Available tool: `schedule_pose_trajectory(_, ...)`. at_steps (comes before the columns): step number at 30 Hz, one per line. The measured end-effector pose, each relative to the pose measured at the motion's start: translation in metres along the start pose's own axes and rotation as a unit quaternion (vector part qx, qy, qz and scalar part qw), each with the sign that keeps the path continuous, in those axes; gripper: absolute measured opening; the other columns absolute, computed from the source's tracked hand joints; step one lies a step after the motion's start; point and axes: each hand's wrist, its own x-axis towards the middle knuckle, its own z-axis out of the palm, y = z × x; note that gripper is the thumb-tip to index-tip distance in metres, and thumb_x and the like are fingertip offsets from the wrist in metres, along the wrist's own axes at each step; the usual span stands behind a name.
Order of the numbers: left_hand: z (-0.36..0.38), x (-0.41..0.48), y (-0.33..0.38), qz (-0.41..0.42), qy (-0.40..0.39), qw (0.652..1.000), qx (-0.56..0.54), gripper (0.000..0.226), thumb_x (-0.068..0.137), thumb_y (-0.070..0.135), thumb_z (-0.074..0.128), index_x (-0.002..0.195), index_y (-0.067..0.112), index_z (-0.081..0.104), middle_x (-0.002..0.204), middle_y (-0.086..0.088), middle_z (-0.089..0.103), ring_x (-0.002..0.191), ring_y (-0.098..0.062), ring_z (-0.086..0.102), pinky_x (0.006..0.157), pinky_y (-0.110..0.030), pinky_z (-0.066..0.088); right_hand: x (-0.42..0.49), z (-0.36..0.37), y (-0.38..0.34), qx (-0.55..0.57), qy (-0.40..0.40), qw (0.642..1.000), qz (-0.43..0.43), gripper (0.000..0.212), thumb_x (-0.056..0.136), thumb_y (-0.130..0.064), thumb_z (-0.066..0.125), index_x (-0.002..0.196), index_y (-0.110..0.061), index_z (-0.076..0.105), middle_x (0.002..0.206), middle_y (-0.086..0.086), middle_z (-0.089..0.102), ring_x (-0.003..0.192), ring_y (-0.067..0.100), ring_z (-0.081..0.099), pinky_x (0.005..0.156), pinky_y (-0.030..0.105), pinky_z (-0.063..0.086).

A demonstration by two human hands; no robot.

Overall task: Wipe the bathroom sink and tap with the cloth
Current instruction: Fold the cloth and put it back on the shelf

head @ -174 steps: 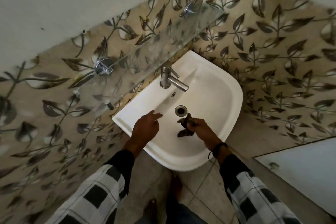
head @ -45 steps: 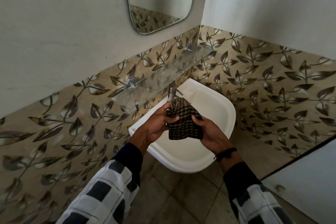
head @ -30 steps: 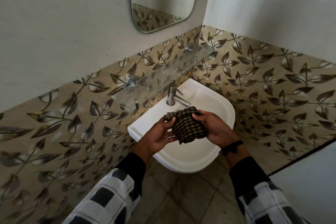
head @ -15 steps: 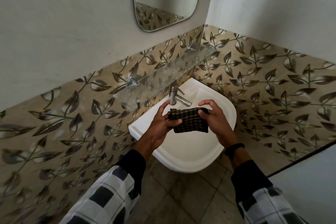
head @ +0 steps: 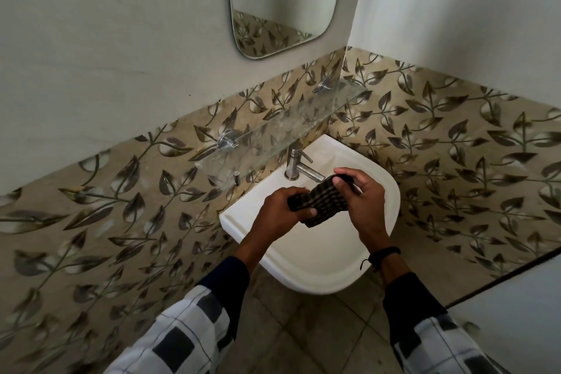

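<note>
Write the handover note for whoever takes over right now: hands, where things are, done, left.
Left hand: grips the cloth at its left end.
Right hand: pinches its right end.
Cloth: bunched between both hands, held above the sink. Its top corner is just by the spout of the tap; whether they touch cannot be told.
Done: cloth is in hand. This view does not show what is already wiped.
Left: wipe the sink bowl and rim, then the tap.
</note>
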Motion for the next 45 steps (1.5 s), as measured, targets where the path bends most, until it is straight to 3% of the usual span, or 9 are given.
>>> schedule_pose_trajectory(4,-0.004,0.002,0.001,0.02,0.068,0.996,0.058,0.024,0.073,0.035,0.078,0.093,0.027,0.067,0.106,0.003,0.045,0.099,-0.018,0.053,0.087,-0.031,0.047,0.007,0.005,-0.005,0.009,-0.027,0.999,-0.021,0.015,0.092,-0.006,0.064,0.104,-0.012,0.072,0.104,0.0,0.072,0.099,0.015,0.067,0.09,0.035,0.055)
schedule_pose_trajectory(11,-0.036,-0.007,0.031,-0.026,0.087,0.992,-0.089,0.01,0.083,0.031,0.069,0.089,0.028,0.062,0.07,0.003,0.069,0.057,-0.016,0.064,0.057,-0.034,0.052,0.04,0.015,-0.029,0.082,-0.181,0.98,0.005,0.029,0.095,-0.007,0.059,0.122,-0.017,0.065,0.113,0.002,0.066,0.102,0.014,0.064,0.085,0.03,0.054)
schedule_pose_trajectory(16,-0.078,0.002,0.054,-0.032,0.179,0.979,-0.092,0.026,0.083,0.033,0.072,0.105,0.025,0.063,0.094,0.004,0.07,0.079,-0.012,0.069,0.066,-0.035,0.061,0.079,0.045,-0.059,0.127,-0.183,0.973,0.059,0.033,0.084,-0.008,0.073,0.114,-0.022,0.068,0.118,0.006,0.063,0.106,0.023,0.065,0.08,0.036,0.059)
schedule_pose_trajectory(25,-0.154,0.041,0.047,-0.119,0.241,0.958,-0.104,0.029,0.077,0.028,0.079,0.1,0.019,0.063,0.099,-0.006,0.069,0.08,-0.016,0.069,0.064,-0.033,0.061,0.134,0.132,-0.08,0.088,-0.188,0.975,0.085,0.024,0.084,-0.008,0.073,0.108,-0.012,0.069,0.11,0.001,0.07,0.102,0.015,0.066,0.084,0.026,0.056)
schedule_pose_trajectory(29,-0.161,0.04,0.029,-0.14,0.216,0.966,0.024,0.02,0.082,0.024,0.075,0.096,0.019,0.061,0.096,-0.005,0.07,0.078,-0.015,0.068,0.069,-0.033,0.06,0.143,0.157,-0.058,-0.054,-0.239,0.967,0.065,0.021,0.085,-0.011,0.073,0.106,-0.009,0.071,0.117,0.005,0.069,0.109,0.017,0.063,0.093,0.027,0.049)
schedule_pose_trajectory(33,-0.157,0.027,0.019,-0.094,0.233,0.943,0.218,0.035,0.083,0.027,0.069,0.117,0.018,0.06,0.108,-0.002,0.066,0.093,-0.017,0.062,0.071,-0.021,0.042,0.141,0.158,-0.042,-0.178,-0.267,0.946,0.036,0.026,0.085,-0.015,0.072,0.111,-0.011,0.07,0.115,0.005,0.068,0.106,0.016,0.061,0.086,0.024,0.046)
schedule_pose_trajectory(37,-0.154,0.029,0.008,-0.042,0.225,0.941,0.25,0.042,0.081,0.039,0.07,0.118,0.021,0.06,0.121,-0.006,0.059,0.103,-0.022,0.059,0.08,-0.026,0.045,0.143,0.153,-0.035,-0.155,-0.204,0.963,0.082,0.033,0.077,-0.022,0.081,0.107,-0.016,0.068,0.107,0.003,0.069,0.099,0.019,0.065,0.09,0.035,0.054)
schedule_pose_trajectory(42,-0.149,0.031,0.006,0.0,0.179,0.929,0.324,0.053,0.075,0.05,0.073,0.121,0.025,0.064,0.126,-0.007,0.051,0.116,-0.028,0.045,0.096,-0.037,0.04,0.144,0.15,-0.039,-0.12,-0.205,0.964,0.119,0.037,0.07,-0.019,0.086,0.103,-0.016,0.069,0.108,0.001,0.07,0.1,0.019,0.066,0.092,0.039,0.054)
schedule_pose_trajectory(45,-0.147,0.034,0.005,0.033,0.173,0.912,0.371,0.065,0.07,0.061,0.07,0.122,0.023,0.063,0.128,-0.006,0.05,0.118,-0.026,0.038,0.098,-0.037,0.035,0.143,0.149,-0.043,-0.036,-0.204,0.96,0.19,0.033,0.072,-0.01,0.082,0.101,-0.015,0.067,0.108,0.006,0.07,0.101,0.025,0.068,0.078,0.037,0.059)
